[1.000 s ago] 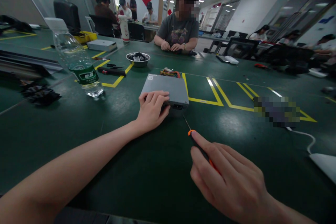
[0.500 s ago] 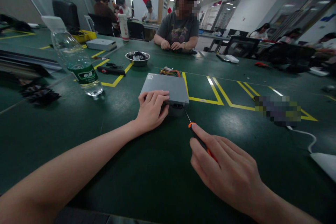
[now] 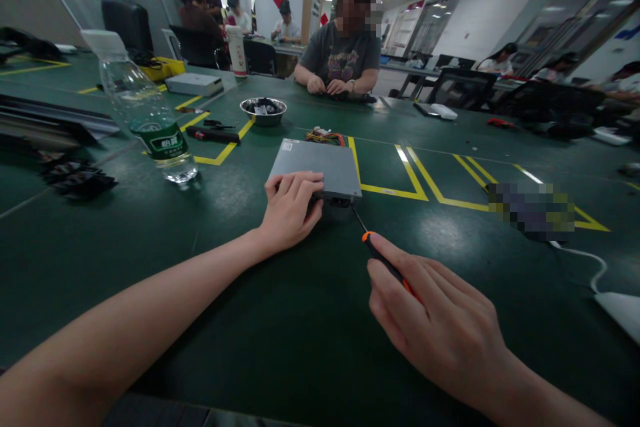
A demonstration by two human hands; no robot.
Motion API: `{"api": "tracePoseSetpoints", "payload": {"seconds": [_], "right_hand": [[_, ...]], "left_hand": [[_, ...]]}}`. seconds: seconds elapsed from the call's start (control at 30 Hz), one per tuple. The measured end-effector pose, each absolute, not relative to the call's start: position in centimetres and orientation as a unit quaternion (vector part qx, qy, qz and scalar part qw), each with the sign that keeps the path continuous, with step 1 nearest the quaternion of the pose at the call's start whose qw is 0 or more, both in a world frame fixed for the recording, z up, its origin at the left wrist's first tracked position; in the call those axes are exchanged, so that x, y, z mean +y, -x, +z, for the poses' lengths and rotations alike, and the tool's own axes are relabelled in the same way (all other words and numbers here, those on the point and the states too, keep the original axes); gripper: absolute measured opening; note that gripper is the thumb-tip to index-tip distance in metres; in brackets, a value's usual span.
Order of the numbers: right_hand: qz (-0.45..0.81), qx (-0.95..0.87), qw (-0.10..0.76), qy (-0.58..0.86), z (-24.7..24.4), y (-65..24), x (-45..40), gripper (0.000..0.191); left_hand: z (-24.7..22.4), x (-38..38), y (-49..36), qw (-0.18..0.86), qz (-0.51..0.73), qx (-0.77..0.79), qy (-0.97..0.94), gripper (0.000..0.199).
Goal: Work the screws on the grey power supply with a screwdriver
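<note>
Clasping a grey metal box [image 3: 320, 163], screwdriver [image 3: 387, 263] at its near right corner.
Left of the left grip [image 3: 294, 210] stands a water bottle [image 3: 159, 139] on the green worktop [image 3: 280, 333]; beyond that grip, a steel bowl [image 3: 263, 119]. Its fingers curl over the box's near left edge. Nearer and rightward, the right grip [image 3: 425, 307] is closed round the screwdriver, whose tip may touch the box; contact is hard to make out.
</note>
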State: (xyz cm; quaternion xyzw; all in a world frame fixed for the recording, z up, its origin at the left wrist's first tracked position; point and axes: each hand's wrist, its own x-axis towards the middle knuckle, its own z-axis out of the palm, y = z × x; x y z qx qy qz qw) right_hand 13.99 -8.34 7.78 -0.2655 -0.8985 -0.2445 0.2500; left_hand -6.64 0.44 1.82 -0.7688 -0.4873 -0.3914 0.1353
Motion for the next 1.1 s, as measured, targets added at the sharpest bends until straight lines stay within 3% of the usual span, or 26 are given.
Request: {"api": "tracePoseSetpoints", "payload": {"seconds": [0.53,0.73,0.93,1.1], "right_hand": [[-0.242,-0.893,0.264,0.271,7.7,-13.9,-8.2,0.018],[-0.260,-0.895,0.212,0.293,7.7,-13.1,-9.1,0.016],[-0.263,-0.907,0.139,0.299,6.8,-12.2,-10.3,0.031],[-0.330,-0.876,0.182,0.302,7.2,-12.4,-10.2,0.021]], "left_hand": [[1.6,0.4,6.8,0.140,-0.391,-0.487,0.768,0.019],[1.8,0.4,6.7,0.139,-0.387,-0.487,0.771,0.020],[1.8,0.3,6.7,0.140,-0.389,-0.485,0.771,0.020],[1.8,0.3,6.8,0.136,-0.389,-0.484,0.772,0.021]]}}
